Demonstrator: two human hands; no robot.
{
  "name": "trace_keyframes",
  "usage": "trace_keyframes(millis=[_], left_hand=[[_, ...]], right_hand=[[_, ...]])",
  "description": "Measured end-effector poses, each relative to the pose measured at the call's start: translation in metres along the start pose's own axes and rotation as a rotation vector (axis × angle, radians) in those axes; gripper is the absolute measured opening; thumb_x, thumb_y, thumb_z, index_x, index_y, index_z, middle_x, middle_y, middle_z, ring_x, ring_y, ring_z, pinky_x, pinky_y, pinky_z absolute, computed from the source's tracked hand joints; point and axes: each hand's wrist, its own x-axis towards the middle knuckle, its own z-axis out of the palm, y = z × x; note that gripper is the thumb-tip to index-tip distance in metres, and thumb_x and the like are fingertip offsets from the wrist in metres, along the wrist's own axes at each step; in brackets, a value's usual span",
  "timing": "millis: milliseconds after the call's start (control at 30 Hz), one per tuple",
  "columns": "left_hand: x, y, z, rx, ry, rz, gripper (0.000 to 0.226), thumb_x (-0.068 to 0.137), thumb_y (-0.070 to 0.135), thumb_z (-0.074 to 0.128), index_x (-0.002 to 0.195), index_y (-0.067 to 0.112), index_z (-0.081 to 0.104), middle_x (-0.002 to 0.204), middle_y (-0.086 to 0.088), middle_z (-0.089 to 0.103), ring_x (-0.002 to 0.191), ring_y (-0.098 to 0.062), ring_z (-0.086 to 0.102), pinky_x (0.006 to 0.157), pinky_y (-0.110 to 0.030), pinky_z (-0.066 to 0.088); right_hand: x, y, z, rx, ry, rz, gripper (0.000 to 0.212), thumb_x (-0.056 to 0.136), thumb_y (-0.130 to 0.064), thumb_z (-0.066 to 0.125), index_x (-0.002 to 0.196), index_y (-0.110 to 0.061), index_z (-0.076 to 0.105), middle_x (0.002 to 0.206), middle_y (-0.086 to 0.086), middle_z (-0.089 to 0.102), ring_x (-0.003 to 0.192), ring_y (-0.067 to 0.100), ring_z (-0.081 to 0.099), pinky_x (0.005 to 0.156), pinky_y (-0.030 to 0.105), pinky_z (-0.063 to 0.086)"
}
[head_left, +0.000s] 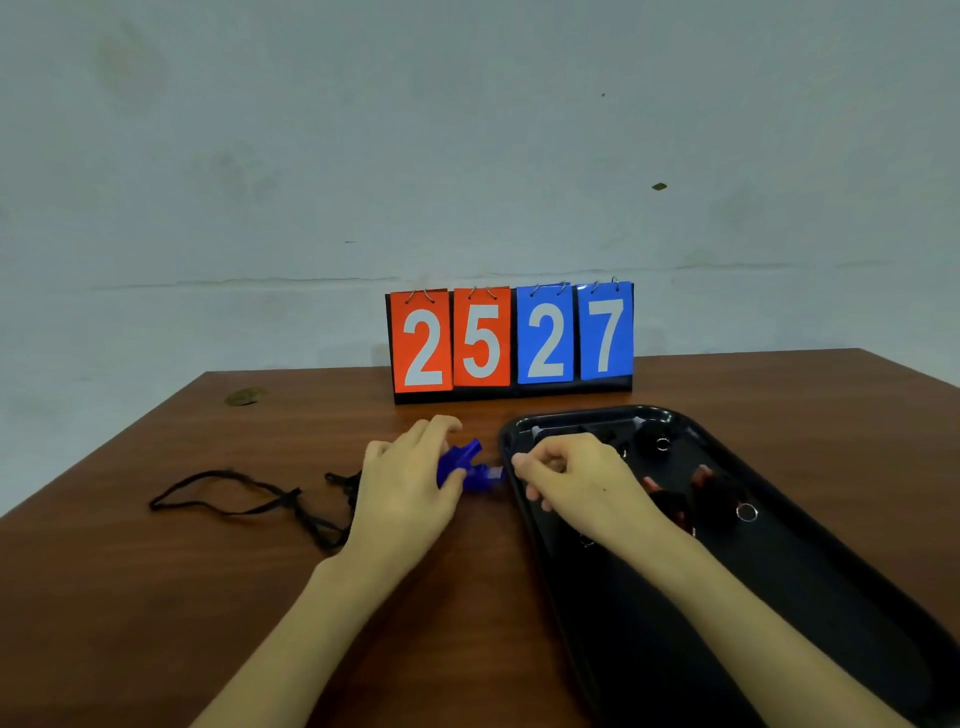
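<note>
My left hand (410, 483) grips a translucent blue plastic whistle (470, 465) just above the wooden table (208, 597), thumb under it and fingers curled over its far side. My right hand (571, 480) hovers over the left rim of a black tray (779, 597), its fingers curled and its fingertips pinched together close to the whistle's pale end; what they pinch is too small to tell. A black lanyard cord (244, 501) lies on the table left of my left hand.
The tray holds several dark and red whistle pieces (711, 486) and small metal rings (746, 512). A flip scoreboard (511, 340) reading 25 and 27 stands at the table's far edge against a pale wall.
</note>
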Motion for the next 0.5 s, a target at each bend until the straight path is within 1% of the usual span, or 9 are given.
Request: trace_keyframes(millis=[67, 100, 167, 200, 267, 333, 367, 433, 500], left_hand=[[-0.003, 0.001, 0.002, 0.012, 0.045, 0.004, 0.049, 0.086, 0.028, 0.063, 0.131, 0.029, 0.043, 0.118, 0.010, 0.057, 0.114, -0.008, 0.050, 0.104, -0.031, 0.030], [-0.005, 0.003, 0.003, -0.025, 0.089, 0.031, 0.049, 0.085, 0.026, 0.065, 0.130, 0.027, 0.045, 0.116, 0.009, 0.058, 0.111, -0.008, 0.051, 0.102, -0.030, 0.032], [-0.010, 0.008, 0.007, -0.158, 0.189, 0.130, 0.047, 0.083, 0.021, 0.068, 0.127, 0.019, 0.051, 0.109, 0.006, 0.060, 0.100, -0.007, 0.055, 0.091, -0.027, 0.043], [-0.013, 0.012, 0.010, -0.210, 0.225, 0.193, 0.046, 0.081, 0.018, 0.069, 0.124, 0.017, 0.052, 0.106, 0.004, 0.061, 0.095, -0.006, 0.056, 0.083, -0.022, 0.047], [-0.017, 0.019, 0.014, -0.246, 0.256, 0.304, 0.047, 0.080, 0.011, 0.070, 0.122, 0.017, 0.051, 0.107, 0.002, 0.060, 0.094, -0.004, 0.056, 0.077, -0.010, 0.047], [-0.018, 0.023, 0.017, -0.301, 0.248, 0.356, 0.052, 0.079, 0.005, 0.070, 0.124, 0.019, 0.047, 0.112, 0.002, 0.058, 0.098, 0.001, 0.052, 0.080, -0.003, 0.043], [-0.018, 0.024, 0.017, -0.347, 0.235, 0.347, 0.055, 0.080, 0.003, 0.069, 0.126, 0.021, 0.045, 0.115, 0.004, 0.055, 0.100, 0.003, 0.051, 0.081, -0.001, 0.042], [-0.017, 0.024, 0.016, -0.439, 0.185, 0.266, 0.062, 0.083, 0.003, 0.065, 0.133, 0.030, 0.038, 0.115, 0.018, 0.051, 0.099, 0.008, 0.053, 0.078, 0.000, 0.041], [-0.015, 0.020, 0.015, -0.454, 0.134, 0.167, 0.059, 0.088, 0.009, 0.060, 0.135, 0.034, 0.035, 0.103, 0.024, 0.052, 0.091, 0.009, 0.056, 0.075, -0.005, 0.045]], right_hand=[[-0.001, -0.001, 0.003, 0.017, -0.027, 0.012, 0.025, 0.092, -0.042, 0.051, 0.082, -0.024, 0.064, 0.075, -0.008, 0.066, 0.068, 0.002, 0.057, 0.072, 0.021, 0.049], [-0.001, -0.002, 0.005, 0.035, -0.035, 0.012, 0.026, 0.090, -0.045, 0.051, 0.085, -0.023, 0.065, 0.079, -0.008, 0.066, 0.070, 0.002, 0.057, 0.072, 0.021, 0.048], [-0.001, -0.005, 0.006, 0.123, -0.058, 0.014, 0.031, 0.087, -0.049, 0.055, 0.096, -0.022, 0.067, 0.087, -0.008, 0.067, 0.075, 0.002, 0.059, 0.068, 0.018, 0.045], [-0.001, -0.007, 0.006, 0.183, -0.076, 0.016, 0.032, 0.085, -0.048, 0.058, 0.100, -0.021, 0.067, 0.089, -0.007, 0.067, 0.076, 0.003, 0.060, 0.066, 0.017, 0.044], [-0.003, -0.010, 0.003, 0.294, -0.100, 0.015, 0.024, 0.084, -0.038, 0.064, 0.097, -0.018, 0.067, 0.089, -0.003, 0.068, 0.075, 0.004, 0.061, 0.062, 0.015, 0.045], [-0.005, -0.012, -0.001, 0.411, -0.070, 0.007, 0.012, 0.085, -0.027, 0.065, 0.090, -0.016, 0.067, 0.085, 0.000, 0.069, 0.070, 0.002, 0.061, 0.057, 0.010, 0.045], [-0.006, -0.013, -0.002, 0.467, -0.037, 0.005, 0.012, 0.086, -0.025, 0.064, 0.091, -0.016, 0.067, 0.084, 0.000, 0.069, 0.070, 0.001, 0.061, 0.057, 0.010, 0.045], [-0.003, -0.013, -0.005, 0.628, 0.022, 0.036, 0.020, 0.089, -0.028, 0.059, 0.100, -0.014, 0.067, 0.090, -0.002, 0.071, 0.080, 0.004, 0.065, 0.069, 0.016, 0.050], [0.002, -0.013, -0.012, 0.971, 0.013, 0.139, 0.027, 0.092, -0.030, 0.054, 0.106, -0.010, 0.063, 0.099, 0.005, 0.072, 0.092, 0.014, 0.069, 0.082, 0.030, 0.054]])
